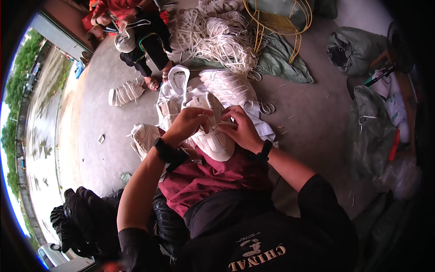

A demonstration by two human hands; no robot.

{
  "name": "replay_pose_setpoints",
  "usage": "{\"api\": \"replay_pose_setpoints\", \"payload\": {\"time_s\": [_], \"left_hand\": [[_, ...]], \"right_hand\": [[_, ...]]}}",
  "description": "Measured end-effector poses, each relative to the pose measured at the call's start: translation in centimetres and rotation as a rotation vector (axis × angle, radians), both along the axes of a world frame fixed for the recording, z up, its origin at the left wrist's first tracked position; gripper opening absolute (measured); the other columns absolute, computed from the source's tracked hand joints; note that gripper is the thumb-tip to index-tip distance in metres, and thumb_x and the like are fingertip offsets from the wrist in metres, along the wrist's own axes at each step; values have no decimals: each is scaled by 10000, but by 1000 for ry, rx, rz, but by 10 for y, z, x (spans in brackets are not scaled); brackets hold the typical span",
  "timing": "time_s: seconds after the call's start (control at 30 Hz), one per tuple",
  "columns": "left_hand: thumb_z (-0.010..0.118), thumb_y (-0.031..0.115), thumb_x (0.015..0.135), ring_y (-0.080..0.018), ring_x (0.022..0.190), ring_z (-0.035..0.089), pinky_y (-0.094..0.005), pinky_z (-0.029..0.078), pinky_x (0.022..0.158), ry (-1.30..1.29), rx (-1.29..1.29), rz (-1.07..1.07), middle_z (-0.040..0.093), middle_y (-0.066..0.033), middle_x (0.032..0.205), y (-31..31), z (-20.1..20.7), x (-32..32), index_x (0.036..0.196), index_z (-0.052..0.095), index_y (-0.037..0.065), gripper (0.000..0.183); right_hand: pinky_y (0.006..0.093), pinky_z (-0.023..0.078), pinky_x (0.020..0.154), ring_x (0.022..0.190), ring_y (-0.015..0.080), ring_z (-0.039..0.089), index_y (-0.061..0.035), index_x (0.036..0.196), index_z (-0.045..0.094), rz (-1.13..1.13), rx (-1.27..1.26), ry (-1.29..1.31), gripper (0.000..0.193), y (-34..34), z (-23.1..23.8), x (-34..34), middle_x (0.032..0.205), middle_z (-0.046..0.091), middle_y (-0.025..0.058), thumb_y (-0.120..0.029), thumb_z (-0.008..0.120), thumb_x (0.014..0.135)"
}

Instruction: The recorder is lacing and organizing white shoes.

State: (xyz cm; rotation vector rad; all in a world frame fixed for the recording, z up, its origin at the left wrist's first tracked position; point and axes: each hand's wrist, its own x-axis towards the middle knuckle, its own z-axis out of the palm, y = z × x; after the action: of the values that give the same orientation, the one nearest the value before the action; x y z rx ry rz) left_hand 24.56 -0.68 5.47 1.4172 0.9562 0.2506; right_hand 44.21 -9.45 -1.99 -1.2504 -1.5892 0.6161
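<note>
Looks like mid-lacing to me: the shoe (217, 146) is sitting on the person's lap, toe end toward them, with the left hand (192, 122) and right hand (241, 129) both working over its lace area. Fingers on both are bent in like a pinch, but I can't tell if they've actually got a lace. I'd guess this one's unfinished, and there's a big lace pile (213, 34) past the knees, though I can't say which of the other shoes (231, 88) are done.

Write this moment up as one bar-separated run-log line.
left hand: fingers bent at pale shoe | right hand: fingers bent at same shoe | shoe: over maroon-clad lap | beyond: white cord pile, co-worker
</note>
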Motion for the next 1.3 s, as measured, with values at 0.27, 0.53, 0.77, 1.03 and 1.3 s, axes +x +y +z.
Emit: {"api": "replay_pose_setpoints", "payload": {"time_s": [0.27, 0.53, 0.77, 1.03, 1.3], "left_hand": [[576, 204, 950, -1, 516, 430, -187, 307, 468, 89, 83, -121, 645, 0, 642, 13, -7, 4, 998, 699, 3, 241], [601, 184, 939, -40, 552, 524, -208, 380, 495, 90, 86, -226, 649, -20, 685, 22, -15, 4, 927, 693, -20, 224], [663, 78, 855, -87, 593, 606, -235, 485, 538, 72, 132, -277, 653, -33, 730, 19, -16, 7, 874, 692, -30, 112], [700, 65, 809, -82, 559, 599, -237, 478, 501, 75, 181, -268, 654, -33, 702, 18, -18, 13, 847, 685, -36, 109], [706, 65, 804, -81, 573, 598, -235, 478, 510, 55, 136, -217, 652, -30, 699, 17, -20, 8, 855, 681, -36, 116]], "right_hand": [[349, 494, 762, 901, 286, 622, -12, 931, 635, 26, -80, 43, 215, 5, -4, 1, 1045, 574, 128, -211, 680, 862], [398, 463, 578, 669, 334, 616, -16, 793, 641, 9, -77, -211, 326, 9, 7, 10, 798, 611, 148, -325, 635, 898], [403, 429, 529, 580, 350, 597, -14, 763, 639, 43, -195, -162, 359, 12, 5, 10, 617, 592, 167, -345, 630, 901], [374, 442, 534, 569, 244, 625, 1, 863, 674, -6, -269, 27, 274, 20, -11, 14, 653, 630, 145, -266, 634, 907], [176, 361, 515, 586, 3, 480, -38, 984, 674, 132, -649, 577, 233, 12, 4, 41, 727, 624, -31, -240, 558, 970]]}}
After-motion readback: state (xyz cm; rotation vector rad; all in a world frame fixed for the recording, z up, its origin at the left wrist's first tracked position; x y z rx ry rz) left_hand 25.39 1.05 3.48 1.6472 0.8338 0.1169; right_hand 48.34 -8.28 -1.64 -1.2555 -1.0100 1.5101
